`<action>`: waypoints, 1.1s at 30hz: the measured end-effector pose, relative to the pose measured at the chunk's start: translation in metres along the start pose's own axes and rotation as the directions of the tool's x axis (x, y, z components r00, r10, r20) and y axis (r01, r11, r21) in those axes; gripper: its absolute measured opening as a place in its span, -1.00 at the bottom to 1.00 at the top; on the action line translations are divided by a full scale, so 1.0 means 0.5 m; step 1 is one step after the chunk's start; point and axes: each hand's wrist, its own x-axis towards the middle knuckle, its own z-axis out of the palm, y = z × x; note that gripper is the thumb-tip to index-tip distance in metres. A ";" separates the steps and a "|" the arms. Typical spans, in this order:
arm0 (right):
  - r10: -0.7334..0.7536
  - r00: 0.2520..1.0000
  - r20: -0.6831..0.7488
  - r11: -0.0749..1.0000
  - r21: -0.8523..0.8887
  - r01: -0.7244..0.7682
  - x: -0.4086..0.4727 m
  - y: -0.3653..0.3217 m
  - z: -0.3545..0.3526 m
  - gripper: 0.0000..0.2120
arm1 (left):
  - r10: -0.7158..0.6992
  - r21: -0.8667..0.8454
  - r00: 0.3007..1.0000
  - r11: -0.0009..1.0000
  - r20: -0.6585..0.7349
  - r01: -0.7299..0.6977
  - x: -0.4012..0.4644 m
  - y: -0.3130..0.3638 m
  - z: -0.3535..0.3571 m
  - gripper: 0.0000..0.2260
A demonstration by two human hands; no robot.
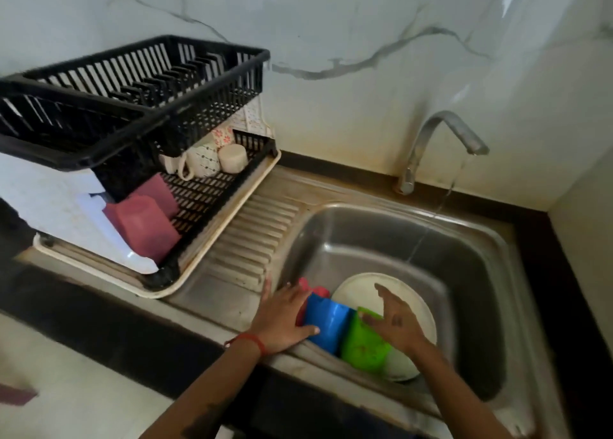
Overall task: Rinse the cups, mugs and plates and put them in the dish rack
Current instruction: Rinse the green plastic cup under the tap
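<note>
rack's lower shelf right half open

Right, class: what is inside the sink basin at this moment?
Inside the sink lie a blue cup, a green cup, a pink item partly hidden behind the blue cup, and a white plate. What lies beneath the cups and hands is covered.

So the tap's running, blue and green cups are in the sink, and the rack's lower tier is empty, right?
Not quite. The head view shows the rack's lower tier holding pink cups and white mugs. The tap is running, and the blue cup and green cup sit in the sink.
</note>
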 end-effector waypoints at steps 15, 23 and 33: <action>0.015 0.990 0.138 0.996 0.081 -0.026 -0.036 0.061 -0.014 -0.74 | -0.124 -0.180 0.983 0.973 0.134 0.147 -0.006 0.055 -0.023 -0.35; -0.102 0.992 -0.078 0.986 0.121 0.111 -0.065 0.045 -0.116 -0.62 | 0.171 -0.607 0.979 0.792 0.114 -0.067 0.078 0.213 -0.101 -0.22; -0.164 0.888 -0.429 0.969 0.097 0.225 -0.015 -0.028 -0.274 -0.82 | 0.189 -0.965 0.968 0.234 0.166 0.120 0.182 0.311 -0.219 -0.37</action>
